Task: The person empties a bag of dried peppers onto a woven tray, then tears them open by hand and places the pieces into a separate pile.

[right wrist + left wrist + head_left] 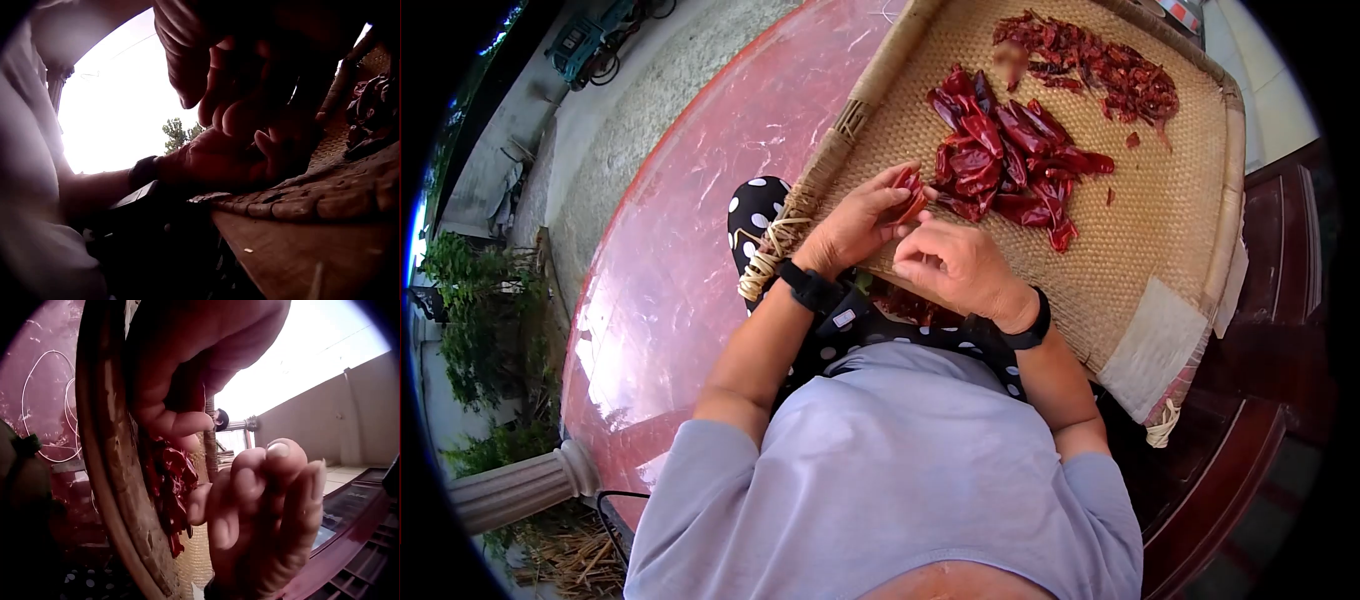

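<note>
In the head view the left hand (862, 222) grips a red dried chili (910, 198) between thumb and fingers, above the near left rim of a woven tray (1090, 270). Close beside it, the right hand (956, 262) has its fingers curled, with nothing visible in them. Whole dark red chilies (1000, 150) lie heaped in the tray beyond the hands. The left wrist view shows the left hand (187, 369) above the rim and the right hand (262, 519) facing it, fingertips bent inward. Both hands are dark in the right wrist view.
Smaller shrivelled chili pieces (1140, 85) lie at the tray's far side. A pale patch (1155, 345) covers its near right corner. A shiny red tabletop (690, 220) extends to the left. Dotted cloth (755, 205) and more red pieces (915, 305) show below the tray's edge.
</note>
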Action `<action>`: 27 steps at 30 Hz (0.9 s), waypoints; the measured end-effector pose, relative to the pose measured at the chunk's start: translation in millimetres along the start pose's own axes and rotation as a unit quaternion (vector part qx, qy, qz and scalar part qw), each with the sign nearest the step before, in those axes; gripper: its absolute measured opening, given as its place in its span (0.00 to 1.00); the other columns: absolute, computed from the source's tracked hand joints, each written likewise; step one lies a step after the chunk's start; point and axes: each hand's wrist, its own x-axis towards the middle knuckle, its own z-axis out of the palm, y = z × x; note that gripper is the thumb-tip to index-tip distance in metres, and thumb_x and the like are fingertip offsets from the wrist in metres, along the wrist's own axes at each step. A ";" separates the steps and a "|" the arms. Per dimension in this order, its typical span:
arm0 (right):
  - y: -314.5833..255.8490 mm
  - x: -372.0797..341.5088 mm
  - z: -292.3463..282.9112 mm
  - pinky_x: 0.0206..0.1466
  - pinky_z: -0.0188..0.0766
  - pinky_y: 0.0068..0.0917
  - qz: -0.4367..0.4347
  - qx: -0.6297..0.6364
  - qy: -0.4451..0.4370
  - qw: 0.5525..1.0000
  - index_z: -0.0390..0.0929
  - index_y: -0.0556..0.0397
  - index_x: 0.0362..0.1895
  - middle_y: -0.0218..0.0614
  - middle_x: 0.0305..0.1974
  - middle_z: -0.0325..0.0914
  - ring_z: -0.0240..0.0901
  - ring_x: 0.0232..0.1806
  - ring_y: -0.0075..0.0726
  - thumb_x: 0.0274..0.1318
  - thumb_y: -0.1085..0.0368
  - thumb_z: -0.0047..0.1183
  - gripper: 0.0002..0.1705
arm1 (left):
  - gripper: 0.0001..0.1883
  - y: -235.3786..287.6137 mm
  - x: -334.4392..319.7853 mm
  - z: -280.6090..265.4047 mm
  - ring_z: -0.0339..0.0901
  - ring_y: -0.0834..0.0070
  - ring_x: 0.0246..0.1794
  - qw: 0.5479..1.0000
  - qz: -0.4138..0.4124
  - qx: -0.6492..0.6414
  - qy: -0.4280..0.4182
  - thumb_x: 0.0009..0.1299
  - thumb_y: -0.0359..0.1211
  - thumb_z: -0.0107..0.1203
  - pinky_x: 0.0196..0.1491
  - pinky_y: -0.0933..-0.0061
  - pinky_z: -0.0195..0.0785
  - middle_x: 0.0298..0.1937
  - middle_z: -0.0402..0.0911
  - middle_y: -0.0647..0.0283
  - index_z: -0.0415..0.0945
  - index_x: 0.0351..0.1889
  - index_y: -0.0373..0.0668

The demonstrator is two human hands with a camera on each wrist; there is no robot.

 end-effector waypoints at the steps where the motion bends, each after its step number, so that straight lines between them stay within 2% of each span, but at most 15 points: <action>1: 0.1 3.0 -2.7 0.36 0.75 0.29 0.016 0.028 0.080 0.996 0.79 0.48 0.43 0.33 0.35 0.77 0.78 0.31 0.34 0.56 0.64 0.62 0.10 | 0.26 -1.7 -4.2 11.7 0.75 0.74 0.57 0.999 0.009 0.027 0.031 0.78 0.30 0.47 0.49 0.74 0.74 0.58 0.76 0.58 0.59 0.74 0.45; 2: 0.8 6.1 -5.6 0.35 0.75 0.27 0.031 0.056 0.159 0.985 0.79 0.50 0.44 0.33 0.35 0.76 0.77 0.30 0.32 0.57 0.65 0.61 0.11 | 0.22 4.0 -9.6 20.8 0.77 0.76 0.52 0.994 -0.010 0.091 0.052 0.78 0.31 0.49 0.46 0.79 0.72 0.54 0.77 0.60 0.63 0.70 0.44; 4: 5.4 8.6 -12.1 0.36 0.73 0.22 0.085 0.033 0.251 0.964 0.76 0.54 0.50 0.31 0.36 0.73 0.72 0.27 0.25 0.59 0.67 0.60 0.15 | 0.16 3.2 -11.2 23.2 0.79 0.78 0.45 0.986 -0.004 0.168 0.012 0.80 0.33 0.48 0.40 0.82 0.70 0.49 0.79 0.64 0.66 0.63 0.43; 6: 16.9 8.5 -14.9 0.37 0.74 0.23 0.099 0.059 0.252 0.961 0.77 0.54 0.50 0.32 0.37 0.75 0.74 0.30 0.24 0.59 0.68 0.60 0.15 | 0.13 6.1 -12.2 31.5 0.80 0.81 0.40 0.969 0.002 0.245 -0.017 0.80 0.36 0.49 0.34 0.83 0.68 0.44 0.79 0.68 0.69 0.58 0.42; 9: 23.2 5.1 -18.2 0.39 0.75 0.24 0.104 0.142 0.157 0.972 0.78 0.55 0.50 0.33 0.38 0.78 0.75 0.33 0.23 0.58 0.69 0.61 0.15 | 0.15 19.7 -21.5 50.7 0.80 0.83 0.39 0.947 -0.033 0.315 -0.046 0.78 0.38 0.53 0.32 0.84 0.68 0.43 0.79 0.68 0.70 0.56 0.40; 12: 25.9 4.8 -20.4 0.40 0.74 0.23 0.099 0.089 0.167 0.977 0.78 0.56 0.48 0.32 0.39 0.80 0.76 0.36 0.22 0.58 0.70 0.61 0.13 | 0.16 18.6 -25.9 53.3 0.80 0.84 0.38 0.942 -0.016 0.335 -0.019 0.77 0.39 0.55 0.32 0.85 0.68 0.43 0.79 0.69 0.71 0.56 0.40; 14: 30.1 3.3 -20.2 0.43 0.72 0.20 0.127 0.223 0.193 0.947 0.78 0.55 0.43 0.27 0.38 0.80 0.74 0.38 0.18 0.60 0.70 0.60 0.08 | 0.17 27.1 -34.3 54.7 0.80 0.84 0.39 0.932 -0.032 0.360 -0.010 0.76 0.41 0.56 0.34 0.84 0.68 0.44 0.80 0.68 0.73 0.55 0.39; 16: 29.9 1.3 -26.7 0.43 0.72 0.20 0.140 0.266 0.172 0.938 0.79 0.55 0.43 0.26 0.38 0.79 0.73 0.40 0.18 0.59 0.70 0.61 0.08 | 0.18 36.3 -39.6 49.2 0.80 0.85 0.40 0.921 -0.051 0.387 -0.011 0.76 0.41 0.57 0.35 0.84 0.67 0.45 0.80 0.68 0.73 0.55 0.39; 17: 27.1 0.6 -28.3 0.43 0.72 0.20 0.135 0.269 0.136 0.944 0.79 0.55 0.42 0.25 0.37 0.79 0.73 0.39 0.17 0.59 0.70 0.61 0.08 | 0.18 38.7 -39.9 41.6 0.80 0.84 0.44 0.923 -0.060 0.381 0.010 0.75 0.39 0.57 0.38 0.83 0.67 0.48 0.80 0.68 0.73 0.57 0.39; 19: 17.0 -1.3 -32.0 0.43 0.72 0.20 0.123 0.275 0.061 0.952 0.79 0.55 0.42 0.24 0.36 0.79 0.73 0.39 0.17 0.59 0.70 0.61 0.08 | 0.17 40.1 -42.0 35.2 0.79 0.82 0.47 0.939 -0.011 0.336 0.073 0.75 0.35 0.56 0.40 0.82 0.68 0.49 0.80 0.67 0.73 0.58 0.40; 20: 3.1 -0.9 -34.6 0.42 0.72 0.22 0.128 0.244 0.011 0.961 0.79 0.55 0.40 0.27 0.34 0.80 0.75 0.37 0.20 0.56 0.70 0.62 0.08 | 0.17 41.0 -43.5 33.0 0.79 0.81 0.48 0.944 0.014 0.312 0.106 0.74 0.34 0.55 0.41 0.81 0.68 0.50 0.80 0.67 0.73 0.58 0.40; 21: 0.7 -1.4 -31.6 0.41 0.73 0.23 0.078 0.191 -0.028 0.978 0.80 0.55 0.38 0.29 0.33 0.80 0.76 0.36 0.22 0.54 0.69 0.62 0.07 | 0.18 43.3 -44.9 31.1 0.78 0.78 0.53 0.954 0.018 0.272 0.123 0.72 0.27 0.51 0.45 0.79 0.68 0.52 0.79 0.66 0.72 0.60 0.40; 23: -0.9 -1.0 -21.5 0.37 0.73 0.27 -0.008 0.100 -0.096 0.990 0.80 0.54 0.35 0.35 0.31 0.80 0.79 0.32 0.31 0.49 0.67 0.60 0.07 | 0.21 41.8 -44.2 19.8 0.77 0.76 0.54 0.965 0.028 0.229 0.125 0.70 0.24 0.49 0.47 0.78 0.69 0.53 0.79 0.65 0.72 0.62 0.40; 24: -6.8 -4.0 -19.5 0.35 0.73 0.30 0.036 0.081 -0.144 0.986 0.81 0.52 0.35 0.34 0.30 0.80 0.79 0.30 0.35 0.51 0.65 0.58 0.07 | 0.22 40.6 -44.4 16.2 0.77 0.75 0.55 0.970 0.033 0.207 0.125 0.70 0.23 0.48 0.48 0.78 0.70 0.53 0.79 0.64 0.71 0.63 0.40; 27: -7.9 -5.3 -9.2 0.36 0.73 0.33 0.034 0.028 -0.179 0.983 0.81 0.51 0.35 0.36 0.31 0.80 0.79 0.32 0.39 0.51 0.64 0.59 0.07 | 0.25 37.4 -49.1 26.4 0.76 0.73 0.58 0.967 0.029 0.210 0.139 0.68 0.22 0.46 0.53 0.76 0.71 0.54 0.79 0.63 0.69 0.66 0.39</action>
